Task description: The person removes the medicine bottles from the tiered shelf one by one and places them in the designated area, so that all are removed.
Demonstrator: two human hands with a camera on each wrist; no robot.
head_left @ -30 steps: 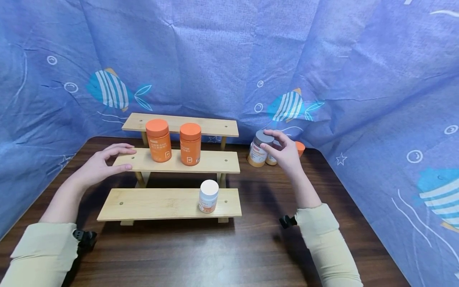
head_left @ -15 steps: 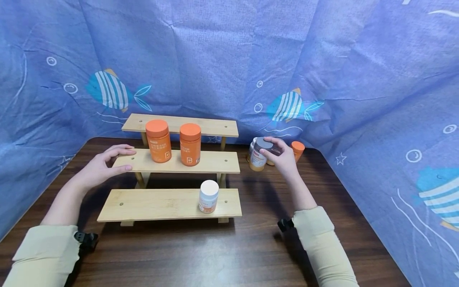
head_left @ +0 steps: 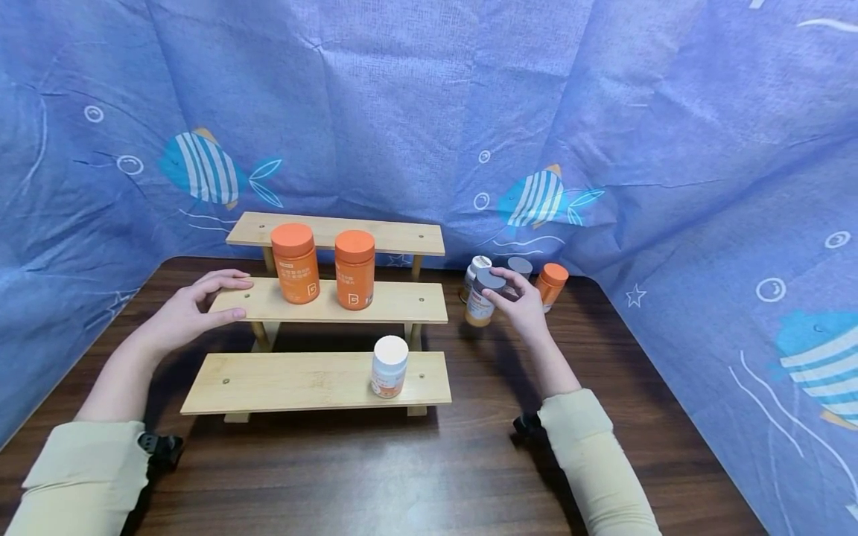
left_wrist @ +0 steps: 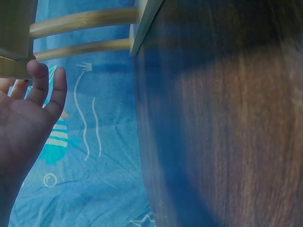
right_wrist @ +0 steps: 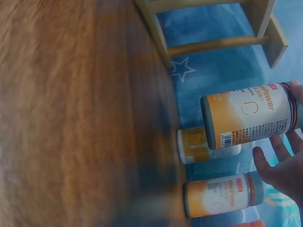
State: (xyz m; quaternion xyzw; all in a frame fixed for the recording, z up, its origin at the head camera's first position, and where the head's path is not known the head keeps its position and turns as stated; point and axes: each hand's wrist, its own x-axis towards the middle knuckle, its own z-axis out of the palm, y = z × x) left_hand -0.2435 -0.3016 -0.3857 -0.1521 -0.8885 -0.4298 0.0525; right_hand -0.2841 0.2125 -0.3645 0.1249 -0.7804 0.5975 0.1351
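Left hand (head_left: 191, 311): thumb and fingers set apart, gripping the left end of the middle tier (head_left: 327, 314) of a wooden stand (head_left: 402, 298).
Right hand (head_left: 525, 304): thumb and fingertips clamped on the lid (head_left: 486, 278) of a grey-lidded jar (head_left: 480, 304). Jar roughly upright, label white and orange, body hanging below the fingers, base just clear of the table (head_left: 328, 484), to the right of the stand.
Table: dark brown, wood-grained.
Lowest tier (head_left: 302, 380): one white bottle (head_left: 389, 366), upright, toward the right end.
Middle tier: two orange jars (head_left: 295, 264), upright, apart.
Beyond the held jar: white-lidded jar (head_left: 479, 264); second grey-lidded jar (head_left: 520, 265), partly hidden by the fingers; smaller orange jar (head_left: 552, 281) at right.
Backdrop (head_left: 415, 97): blue cloth, printed with striped fish, stars and bubbles.
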